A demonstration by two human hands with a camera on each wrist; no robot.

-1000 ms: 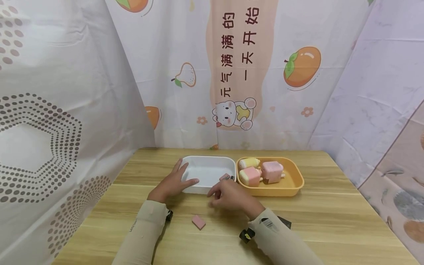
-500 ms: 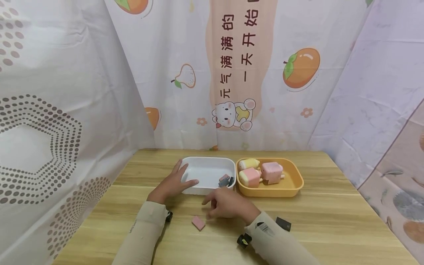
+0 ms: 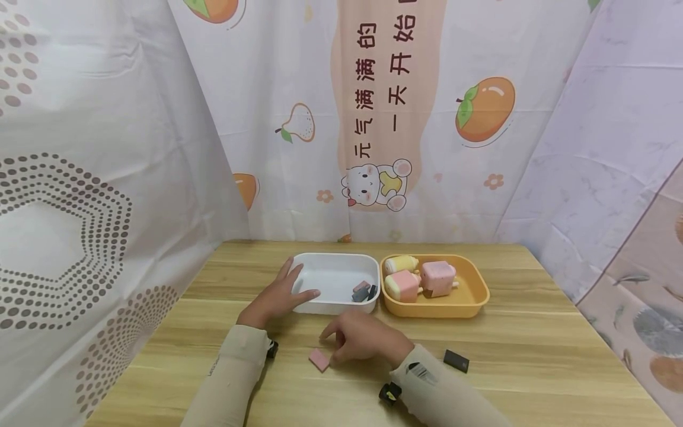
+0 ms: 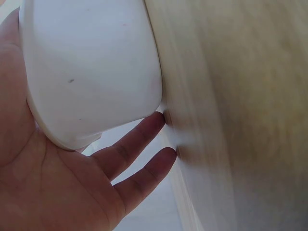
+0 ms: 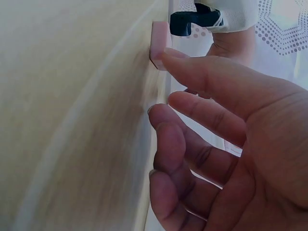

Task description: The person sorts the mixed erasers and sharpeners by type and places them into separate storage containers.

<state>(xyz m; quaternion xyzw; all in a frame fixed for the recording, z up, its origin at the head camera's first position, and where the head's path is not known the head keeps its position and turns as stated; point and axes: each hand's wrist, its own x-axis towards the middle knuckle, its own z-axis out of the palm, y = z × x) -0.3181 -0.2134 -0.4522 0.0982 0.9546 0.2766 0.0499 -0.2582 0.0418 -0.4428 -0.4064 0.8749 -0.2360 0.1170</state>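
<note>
In the head view my left hand [image 3: 276, 296] rests against the left end of the white tray [image 3: 336, 257], its thumb over the front rim. Its fingers are straight, and the left wrist view shows the palm beside the tray's outer wall [image 4: 96, 62]. My right hand [image 3: 363, 337] is low over the table, beside a small flat pink rectangular block [image 3: 319, 359]. In the right wrist view the thumb tip is at the pink block [image 5: 159, 43]; whether it touches cannot be told. The other fingers are bent loosely, apart from it.
Several small pink and dark blocks [image 3: 360, 294] lie in the white tray's right front corner. A yellow tray [image 3: 472, 284] adjoins it, holding plump pink and yellow bottle-shaped pieces [image 3: 439, 277]. A black rectangular block [image 3: 456, 360] lies on the table right of my right forearm.
My right hand has moved left and toward me, from the white tray's front edge to the pink block. The dark blocks in the tray have come into view. My left hand stays put.
</note>
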